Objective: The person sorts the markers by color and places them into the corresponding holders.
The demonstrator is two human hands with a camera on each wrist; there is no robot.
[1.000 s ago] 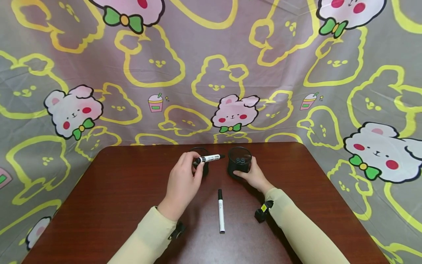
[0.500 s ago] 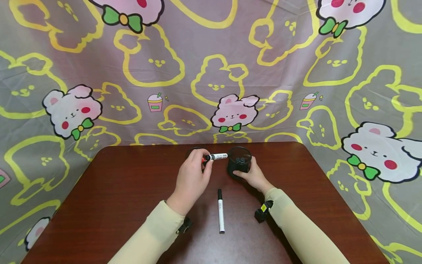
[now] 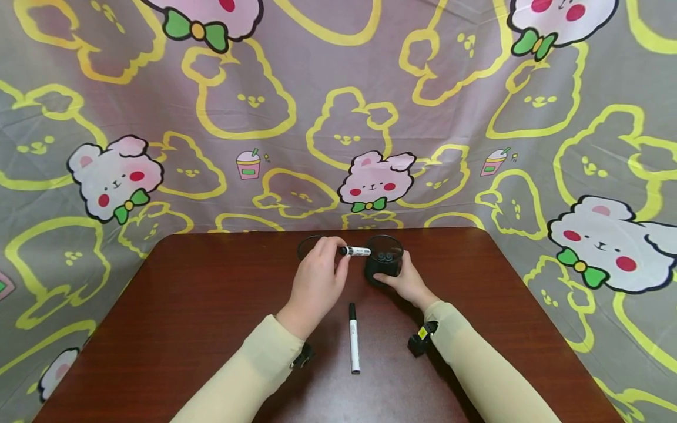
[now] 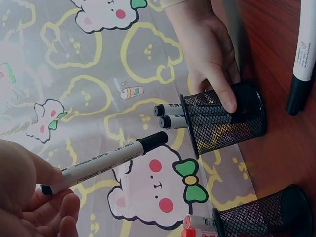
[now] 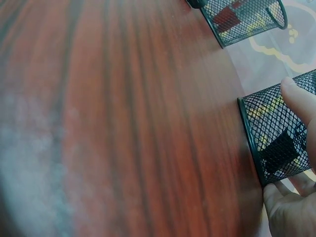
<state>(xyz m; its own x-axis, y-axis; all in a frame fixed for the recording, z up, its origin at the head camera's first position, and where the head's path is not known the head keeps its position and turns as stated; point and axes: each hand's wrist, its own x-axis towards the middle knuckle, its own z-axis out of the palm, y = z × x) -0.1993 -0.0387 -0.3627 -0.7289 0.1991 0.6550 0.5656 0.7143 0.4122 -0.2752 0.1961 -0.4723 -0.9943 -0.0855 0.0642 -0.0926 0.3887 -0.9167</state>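
My left hand [image 3: 316, 281] pinches a white marker [image 4: 103, 163] near one end. Its black cap points at the right-hand black mesh pen cup [image 4: 224, 121], just short of the rim in the left wrist view. Two black-ended markers [image 4: 170, 121] stand inside that cup. My right hand [image 3: 414, 283] grips the same cup, thumb on the near side of the mesh. Another white marker [image 3: 354, 343] with a black cap lies on the table between the forearms.
A second mesh pen cup [image 4: 266, 215] stands left of the first, mostly hidden behind my left hand in the head view. White and red marker ends [image 4: 197, 227] stick out of it. Behind the brown table [image 3: 201, 305] hangs a patterned cloth [image 3: 296, 141].
My left hand has moved to the right with the marker, bringing it up to the right-hand pen cup. The right hand, that cup and the marker on the table have stayed in place.
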